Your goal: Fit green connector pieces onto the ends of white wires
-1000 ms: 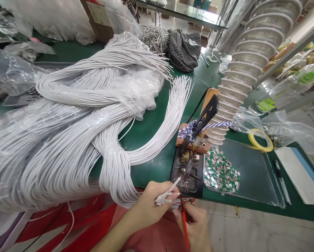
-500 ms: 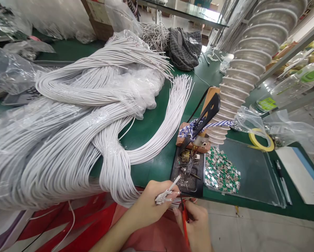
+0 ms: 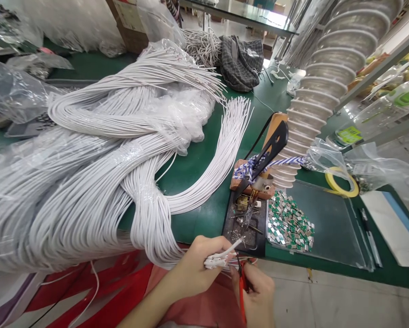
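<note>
My left hand (image 3: 199,260) is closed around a small bunch of white cables (image 3: 218,260), their cut ends sticking out past the thumb, one reaching farther than the others. Close by on the right, my right hand (image 3: 260,288) grips red-handled cutters (image 3: 241,291). Their dark, narrow tip points up beside the cable ends; whether it touches them I cannot tell. Both hands are at the table's front edge. Behind them, a thick bundle of white cables (image 3: 151,223) wrapped in clear film hangs over that edge, and a loose branch of it (image 3: 204,182) curves to the back right.
A soldering stand (image 3: 259,182) tied with striped cord rises from a dark tray (image 3: 231,228). Right of it, small green-and-silver connector boards (image 3: 289,223) lie on a clear-edged tray (image 3: 330,218). A ribbed duct (image 3: 313,100) hangs above. Yellow tape (image 3: 330,184) and a pen (image 3: 371,237) lie farther right.
The cable ends in my left hand have turned slightly and sit closer together, the longest one now tilting farther right. My right hand and the cutters have shifted slightly right.
</note>
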Tool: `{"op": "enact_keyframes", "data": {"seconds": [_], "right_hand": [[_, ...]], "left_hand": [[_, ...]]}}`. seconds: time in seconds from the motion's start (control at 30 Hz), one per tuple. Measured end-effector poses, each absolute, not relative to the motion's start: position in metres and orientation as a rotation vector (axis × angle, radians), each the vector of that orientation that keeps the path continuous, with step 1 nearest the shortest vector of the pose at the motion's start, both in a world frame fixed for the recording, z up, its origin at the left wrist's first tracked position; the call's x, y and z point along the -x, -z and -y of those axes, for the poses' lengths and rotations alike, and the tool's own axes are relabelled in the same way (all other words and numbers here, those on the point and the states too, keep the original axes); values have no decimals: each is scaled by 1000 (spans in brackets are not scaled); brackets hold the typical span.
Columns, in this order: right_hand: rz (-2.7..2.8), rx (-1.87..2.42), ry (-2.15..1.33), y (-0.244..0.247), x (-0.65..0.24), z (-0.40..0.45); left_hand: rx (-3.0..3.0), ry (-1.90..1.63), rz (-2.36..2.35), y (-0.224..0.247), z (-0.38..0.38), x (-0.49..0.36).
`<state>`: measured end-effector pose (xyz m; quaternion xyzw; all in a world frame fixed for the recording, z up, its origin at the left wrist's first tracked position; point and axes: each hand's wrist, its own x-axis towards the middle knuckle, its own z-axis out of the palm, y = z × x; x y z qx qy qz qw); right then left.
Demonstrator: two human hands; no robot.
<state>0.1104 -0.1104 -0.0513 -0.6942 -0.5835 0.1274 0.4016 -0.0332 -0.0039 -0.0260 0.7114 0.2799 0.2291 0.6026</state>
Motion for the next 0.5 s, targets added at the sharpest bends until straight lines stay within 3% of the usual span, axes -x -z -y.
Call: {"op": "enact_keyframes", "data": {"seconds": [0.5], "right_hand": [[1439,1716,-54,36,-115,130]], "left_hand": [[-1659,-544,-639,-4,24,39]]}}
